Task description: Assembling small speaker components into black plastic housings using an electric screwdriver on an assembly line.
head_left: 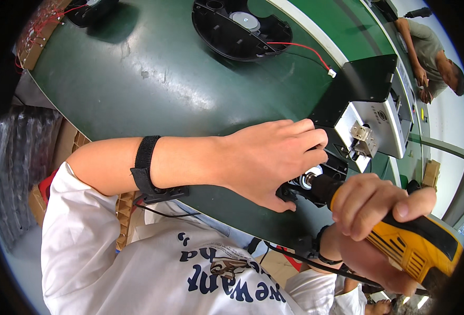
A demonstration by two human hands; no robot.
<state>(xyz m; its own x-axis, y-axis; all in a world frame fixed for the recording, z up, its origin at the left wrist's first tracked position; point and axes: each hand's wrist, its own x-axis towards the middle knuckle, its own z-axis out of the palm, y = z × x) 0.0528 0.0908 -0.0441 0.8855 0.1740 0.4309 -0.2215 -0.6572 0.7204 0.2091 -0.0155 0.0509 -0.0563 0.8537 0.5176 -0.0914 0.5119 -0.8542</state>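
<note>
My right hand [368,210] grips a yellow and black power screwdriver [415,247], its fingers wrapped round the body. The tool's black nose points left, and its metal tip meets a black plastic part [318,197] with a shiny round piece on it. Over that part lies my left hand [274,157], fingers bent and thumb against its near side, holding it on the green table [179,100]. My left fingers hide much of the part, so its full shape does not show.
At the far side stands a black round housing [237,31] with a silver disc and a red-and-black lead. A white and black machine [368,115] is just beyond my hands. Far left, a cardboard box [40,44] holds red wires. Another person [431,58] sits at the far right.
</note>
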